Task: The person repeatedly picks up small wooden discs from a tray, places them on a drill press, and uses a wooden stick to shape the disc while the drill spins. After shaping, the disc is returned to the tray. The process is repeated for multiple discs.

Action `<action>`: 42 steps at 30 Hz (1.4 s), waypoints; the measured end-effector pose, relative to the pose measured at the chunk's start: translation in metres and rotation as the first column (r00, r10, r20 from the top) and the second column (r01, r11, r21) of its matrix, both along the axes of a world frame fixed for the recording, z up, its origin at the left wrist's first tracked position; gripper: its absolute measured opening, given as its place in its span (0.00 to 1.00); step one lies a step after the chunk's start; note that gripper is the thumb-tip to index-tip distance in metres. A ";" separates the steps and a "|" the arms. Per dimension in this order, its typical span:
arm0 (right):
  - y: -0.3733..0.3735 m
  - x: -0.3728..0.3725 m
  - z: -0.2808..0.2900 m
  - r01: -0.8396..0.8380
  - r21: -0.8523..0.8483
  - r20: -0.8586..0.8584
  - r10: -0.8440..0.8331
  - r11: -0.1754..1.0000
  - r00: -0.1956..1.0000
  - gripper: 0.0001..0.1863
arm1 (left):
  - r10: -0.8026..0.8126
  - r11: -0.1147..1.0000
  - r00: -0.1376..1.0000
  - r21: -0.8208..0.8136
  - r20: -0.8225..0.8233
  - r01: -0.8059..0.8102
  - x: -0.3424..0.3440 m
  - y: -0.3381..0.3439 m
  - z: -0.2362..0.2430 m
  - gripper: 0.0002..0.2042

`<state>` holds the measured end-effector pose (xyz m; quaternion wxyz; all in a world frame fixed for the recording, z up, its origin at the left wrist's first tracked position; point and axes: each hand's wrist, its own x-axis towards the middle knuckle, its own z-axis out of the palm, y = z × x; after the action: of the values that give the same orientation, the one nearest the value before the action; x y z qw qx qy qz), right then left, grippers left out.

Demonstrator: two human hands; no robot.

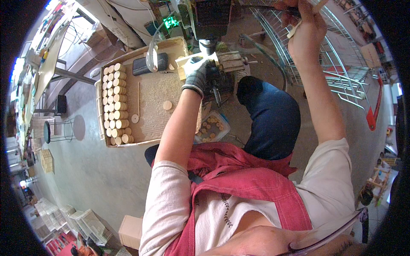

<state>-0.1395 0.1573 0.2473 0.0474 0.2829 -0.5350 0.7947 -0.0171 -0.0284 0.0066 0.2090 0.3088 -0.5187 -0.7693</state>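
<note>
My left hand (195, 73), in a grey-and-white work glove, is closed on a pale wooden piece (183, 68) under the chuck (208, 46) of a drill press (212, 21). The fingertips are partly hidden behind the piece and the hand. Beside it sits a vise (230, 62) with light-coloured jaws. My bare right hand (308, 32) is raised at the upper right, its fingers wrapped round a dark lever (273, 7) that runs toward the press. A narrow pale strip also shows at those fingers; I cannot tell what it is.
A cardboard tray (149, 98) at the left holds stacked rows of round wooden discs (115, 102), a thin stick and a dark flat case (149, 64). Close to my knees stands a clear plastic tub (213, 126) of small wooden pieces. A wire shopping cart (346, 77) stands at the right.
</note>
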 end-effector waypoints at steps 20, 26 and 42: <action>0.049 0.044 -0.054 -0.173 0.257 0.005 0.177 0.951 0.984 0.23 | -0.016 0.996 1.000 0.091 0.006 0.015 0.003 0.005 0.008 0.05; 0.053 0.038 -0.073 -0.343 0.388 0.193 0.289 0.855 0.938 0.24 | 0.033 0.998 0.999 -0.046 -0.006 -0.034 -0.008 -0.015 -0.042 0.05; 0.011 -0.033 -0.160 -0.475 0.472 0.402 0.299 0.743 0.866 0.20 | 0.029 0.992 1.000 0.121 -0.005 -0.028 0.002 0.001 0.002 0.06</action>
<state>-0.1724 0.1681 0.0870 -0.2866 0.2661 -0.6715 0.6294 -0.0149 -0.0270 0.0089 0.2026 0.3257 -0.4662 -0.7972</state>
